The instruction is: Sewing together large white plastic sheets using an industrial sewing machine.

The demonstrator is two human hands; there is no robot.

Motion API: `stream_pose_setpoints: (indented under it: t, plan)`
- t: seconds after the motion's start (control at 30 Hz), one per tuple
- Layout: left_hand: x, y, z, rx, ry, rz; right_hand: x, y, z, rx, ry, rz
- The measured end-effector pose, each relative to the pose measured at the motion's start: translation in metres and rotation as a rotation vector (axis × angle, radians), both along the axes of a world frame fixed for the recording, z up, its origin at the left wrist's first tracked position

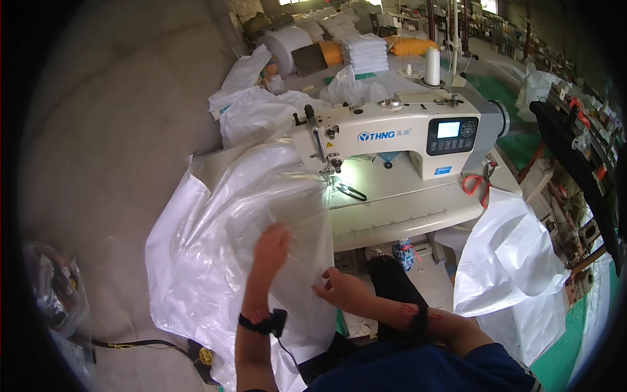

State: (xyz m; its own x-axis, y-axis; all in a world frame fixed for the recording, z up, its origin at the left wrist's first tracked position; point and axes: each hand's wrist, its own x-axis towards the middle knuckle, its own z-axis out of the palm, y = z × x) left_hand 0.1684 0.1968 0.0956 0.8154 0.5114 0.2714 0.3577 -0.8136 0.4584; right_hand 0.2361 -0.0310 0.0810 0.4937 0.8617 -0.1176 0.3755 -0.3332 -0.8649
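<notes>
A large sheet of white, partly see-through plastic point(222, 228) drapes over the left of the sewing machine table and hangs toward me. My left hand point(273, 245) is over the sheet with its fingers curled, slightly blurred; what they hold, if anything, is hidden. At the sheet's right edge, my right hand point(341, 289) has thumb and fingers bent together on the plastic. Beyond both hands stands a white sewing machine point(392, 127), its needle area lit, with the sheet's far corner close to the needle. Small dark thread snips point(351, 192) lie beside the needle.
Red-handled scissors point(480, 186) rest at the table's right end. More white plastic point(506, 255) hangs below it. A thread cone point(432, 66) stands behind the machine. Stacked white bags point(364, 53) are farther back. A black cable point(144, 342) crosses the floor at lower left.
</notes>
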Motion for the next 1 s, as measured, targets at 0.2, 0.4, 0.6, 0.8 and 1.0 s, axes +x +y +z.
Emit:
stream_pose_setpoints:
  t: [0.2, 0.4, 0.6, 0.8, 1.0]
  plan:
    - [0.009, -0.103, 0.018, 0.034, 0.244, 0.11, -0.022, 0.025, -0.041, 0.246, 0.524, 0.171]
    - [-0.006, -0.071, -0.015, -0.039, -0.029, 0.127, -0.008, 0.001, -0.032, 0.401, -0.088, -0.236]
    - [0.005, -0.103, -0.027, 0.025, 0.146, 0.128, 0.025, 0.02, -0.083, 0.214, 0.221, -0.224]
    - [0.004, -0.078, 0.01, -0.323, -0.064, 0.309, 0.01, 0.014, -0.032, 0.315, 1.132, -0.013]
    - [0.034, -0.058, 0.014, 0.049, -0.081, 0.21, 0.007, 0.038, -0.024, 0.249, 0.91, 0.067]
